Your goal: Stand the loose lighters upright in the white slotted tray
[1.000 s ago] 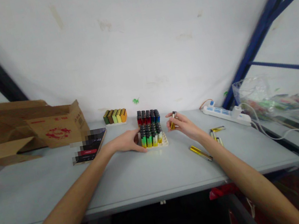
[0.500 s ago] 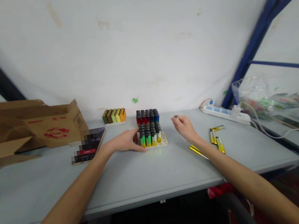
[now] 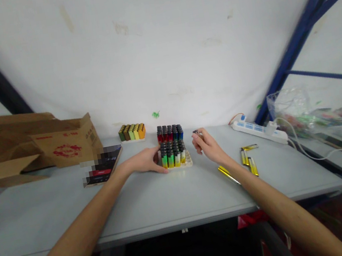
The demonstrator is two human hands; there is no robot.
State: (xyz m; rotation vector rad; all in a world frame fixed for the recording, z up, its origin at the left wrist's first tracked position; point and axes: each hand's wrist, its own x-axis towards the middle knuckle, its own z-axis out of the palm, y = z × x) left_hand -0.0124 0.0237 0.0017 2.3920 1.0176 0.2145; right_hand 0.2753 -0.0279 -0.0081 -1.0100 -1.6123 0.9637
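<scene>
Rows of lighters with green, yellow and white bodies and dark tops stand upright in a white tray with round holes; its right side shows open holes. My left hand grips the left side of this tray, thumb at the front corner and fingers behind. To the right of the tray and slightly above the table, my right hand is closed around a lighter; only its dark top shows. Close behind stand red and blue lighters. Below my right wrist lie gold-and-silver lighters and a yellow strip-like piece.
Another tray of green, brown, yellow and orange lighters stands by the wall. At left are an open cardboard box and a dark, partly blurred flat device. A white power strip with a cable lies at right, near plastic bags.
My right hand has moved slightly left and turned, so its fingers and the lighter's top face the tray more. My left hand stays on the tray.
</scene>
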